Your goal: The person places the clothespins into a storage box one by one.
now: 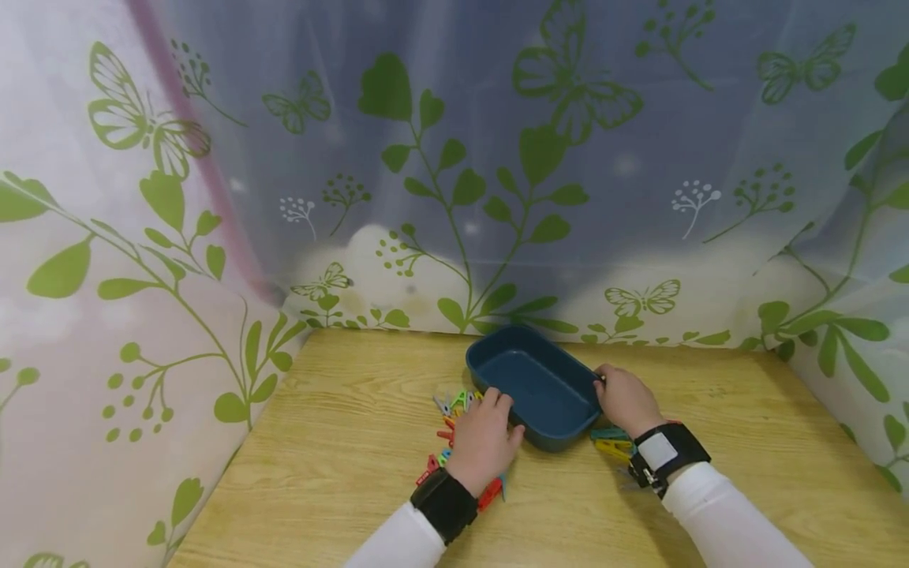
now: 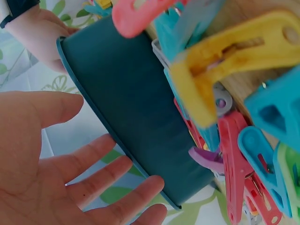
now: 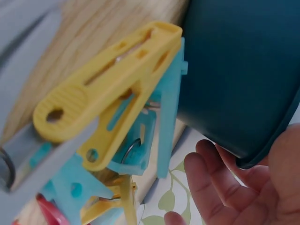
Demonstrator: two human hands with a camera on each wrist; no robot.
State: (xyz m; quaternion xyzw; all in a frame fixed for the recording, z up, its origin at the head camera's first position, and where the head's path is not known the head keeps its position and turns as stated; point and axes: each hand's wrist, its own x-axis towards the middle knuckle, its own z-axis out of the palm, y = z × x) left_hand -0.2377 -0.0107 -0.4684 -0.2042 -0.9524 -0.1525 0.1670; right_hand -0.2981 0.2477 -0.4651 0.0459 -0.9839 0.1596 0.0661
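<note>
A dark blue plastic bin (image 1: 554, 440) stands at the back of the wooden table, turned at an angle, its inside bare. At its left side, my left hand (image 1: 484, 438) has its fingers spread loosely; in the left wrist view the fingertips (image 2: 123, 161) meet the bin's rim. My right hand (image 1: 628, 400) grips the right corner, thumb and fingers about the rim. Colourful plastic clothespins (image 1: 490, 494) lie around and partly under the left hand. More, among them a yellow clothespin (image 3: 108, 84), lie beneath the right wrist, close against the bin's outer wall.
The wooden table (image 1: 341, 442) reaches back to a curtain (image 1: 440, 173) printed with green leaves and butterflies, which also hangs at both sides. The bin's far corner stands near the back curtain. Black bands (image 1: 446, 503) are worn on both wrists.
</note>
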